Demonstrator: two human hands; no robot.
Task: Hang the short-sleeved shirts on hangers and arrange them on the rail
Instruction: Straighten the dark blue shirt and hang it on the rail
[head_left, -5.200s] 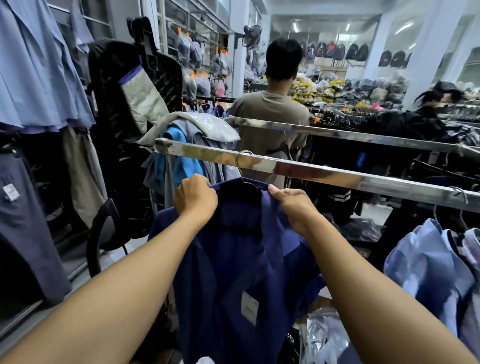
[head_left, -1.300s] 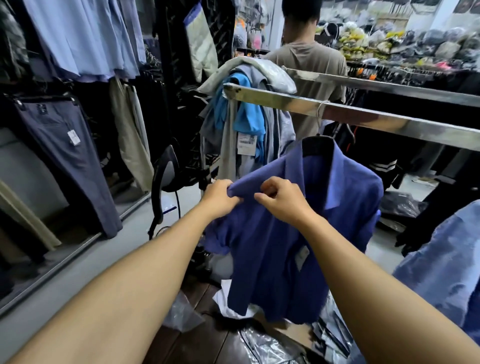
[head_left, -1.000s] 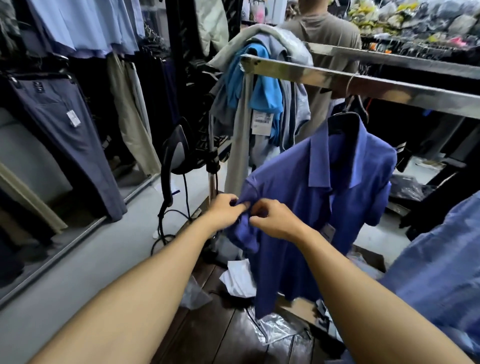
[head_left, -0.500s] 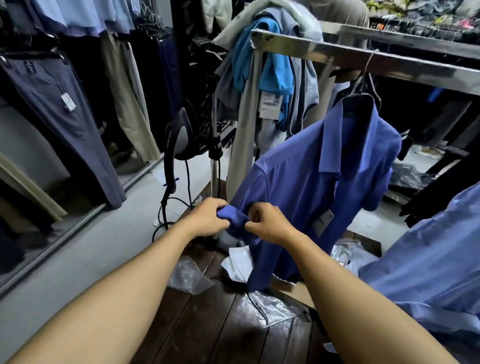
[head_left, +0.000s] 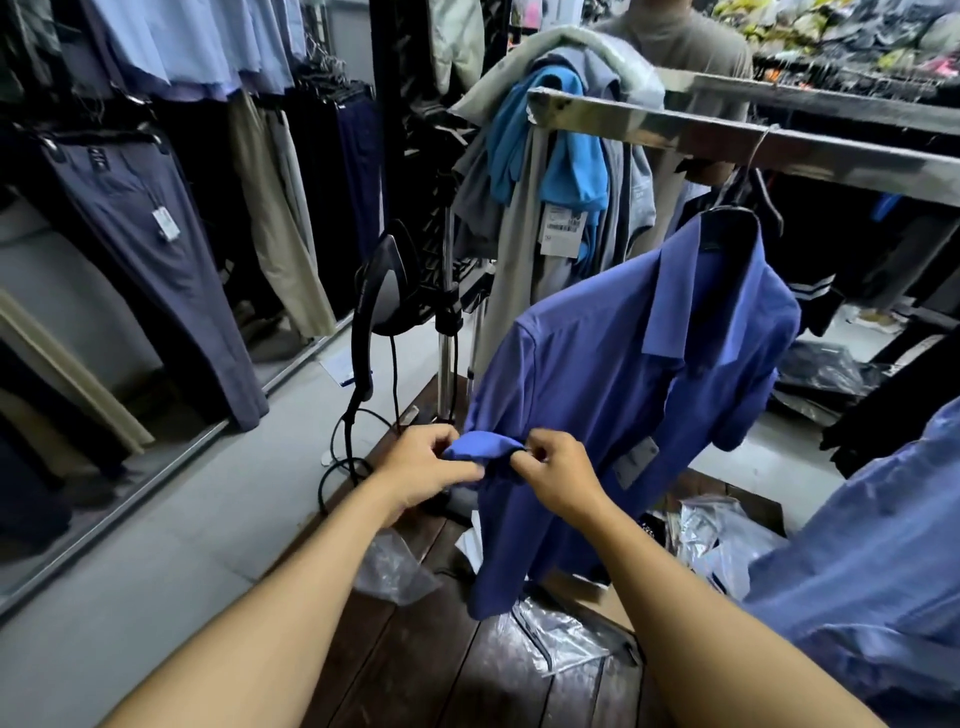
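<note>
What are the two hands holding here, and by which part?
Both the left hand and the right hand pinch the blue shirt by the hem of one short sleeve.

Rail (head_left: 779, 143): steel bar.
- On it: one hanger (head_left: 759, 179) with a blue shirt (head_left: 623, 364); at its end, draped clothes (head_left: 561, 130).
- Under it: dark wood platform (head_left: 415, 680) bearing clear plastic bags (head_left: 550, 642) and white paper (head_left: 469, 545).
- Left of its end: grey floor (head_left: 182, 545) with a black cable (head_left: 337, 457).

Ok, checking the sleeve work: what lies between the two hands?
Head view: the sleeve hem of the blue shirt spans between left hand and right hand; both pinch it.
</note>
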